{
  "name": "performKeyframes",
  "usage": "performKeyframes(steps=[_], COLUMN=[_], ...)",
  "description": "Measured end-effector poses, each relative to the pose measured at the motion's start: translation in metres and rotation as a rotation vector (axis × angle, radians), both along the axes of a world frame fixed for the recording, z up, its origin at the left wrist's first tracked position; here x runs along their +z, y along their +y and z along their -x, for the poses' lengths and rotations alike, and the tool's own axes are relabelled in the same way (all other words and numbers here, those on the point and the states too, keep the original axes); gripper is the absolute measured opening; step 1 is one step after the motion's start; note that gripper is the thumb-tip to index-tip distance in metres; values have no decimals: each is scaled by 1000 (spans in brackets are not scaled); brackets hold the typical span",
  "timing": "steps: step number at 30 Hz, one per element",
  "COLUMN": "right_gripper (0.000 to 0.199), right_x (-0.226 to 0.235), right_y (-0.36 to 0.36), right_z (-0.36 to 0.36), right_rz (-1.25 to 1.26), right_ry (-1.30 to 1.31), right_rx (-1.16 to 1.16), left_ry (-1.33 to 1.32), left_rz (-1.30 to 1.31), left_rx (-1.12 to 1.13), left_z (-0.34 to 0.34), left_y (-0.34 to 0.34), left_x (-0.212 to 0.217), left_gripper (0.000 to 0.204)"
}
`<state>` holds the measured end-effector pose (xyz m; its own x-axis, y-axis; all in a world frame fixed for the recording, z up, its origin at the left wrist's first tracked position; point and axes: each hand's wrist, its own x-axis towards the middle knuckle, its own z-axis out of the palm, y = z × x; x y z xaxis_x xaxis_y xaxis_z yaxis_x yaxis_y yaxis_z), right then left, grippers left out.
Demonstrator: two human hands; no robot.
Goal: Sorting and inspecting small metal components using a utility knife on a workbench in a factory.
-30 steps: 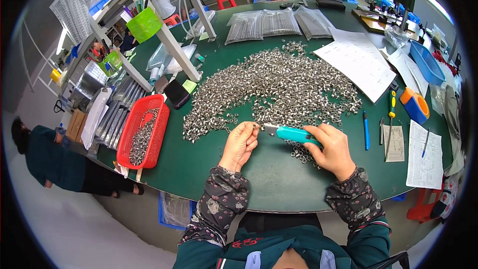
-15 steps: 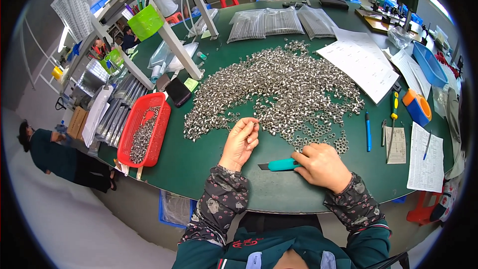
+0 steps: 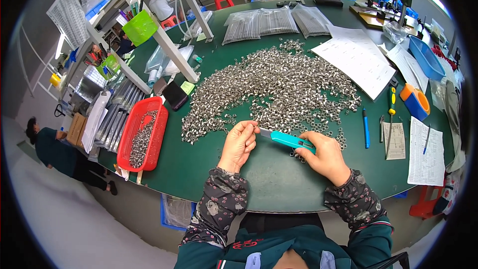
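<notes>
You are gripping the teal-handled utility knife (image 3: 290, 141) in your right hand (image 3: 326, 158), fingers wrapped around the rear of the handle, while the short blade is pointing left toward your left hand (image 3: 239, 144). That left hand is pinching something small between thumb and fingertips right at the blade tip; it looks like one of the small silver metal ring parts, but it is too tiny to say for sure. Both hands are hovering just above the dark green round table (image 3: 279, 184), close to its near edge.

The blade is working right against your left fingertips, so a slip off smooth metal could send the edge into your thumb. The pinched piece is also so small that a little extra pressure could flick it out of your fingers.

A few loose rings (image 3: 338, 137) are lying under and just beyond your right hand, and a dropped part would be lost among them at once. Beyond the blade tip the big heap of silver metal rings (image 3: 279, 87) is spreading across the table, near enough for a sleeve to drag pieces off. Well to the left of your left hand, the red plastic basket (image 3: 142, 137) is holding more rings; to the right of the knife hand, a blue pen (image 3: 366, 128) and printed paper sheets (image 3: 425, 152) are lying.
</notes>
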<state>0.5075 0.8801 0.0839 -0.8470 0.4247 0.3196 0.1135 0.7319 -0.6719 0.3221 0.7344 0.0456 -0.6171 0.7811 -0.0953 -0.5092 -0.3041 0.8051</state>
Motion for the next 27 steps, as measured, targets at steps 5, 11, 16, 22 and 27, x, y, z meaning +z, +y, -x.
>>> performKeyframes(steps=[5,11,16,22,27], right_gripper=[25,24,25,25,26], right_x=[0,-6,-6,-4,-3], right_y=[0,2,4,-3,-12], right_z=[0,1,1,-1,0], right_rz=[46,112,192,110,-271], right_ry=[-23,-28,-96,-31,173], right_rx=[20,45,55,4,-73], left_ry=[7,57,95,244,106], left_rz=[-25,-44,-12,93,35], left_rx=[-20,-35,6,74,115], left_z=[-1,-2,-7,-10,-7], left_y=[0,2,3,5,3], left_x=[-3,-4,1,2,-6], left_gripper=[10,8,9,7,9])
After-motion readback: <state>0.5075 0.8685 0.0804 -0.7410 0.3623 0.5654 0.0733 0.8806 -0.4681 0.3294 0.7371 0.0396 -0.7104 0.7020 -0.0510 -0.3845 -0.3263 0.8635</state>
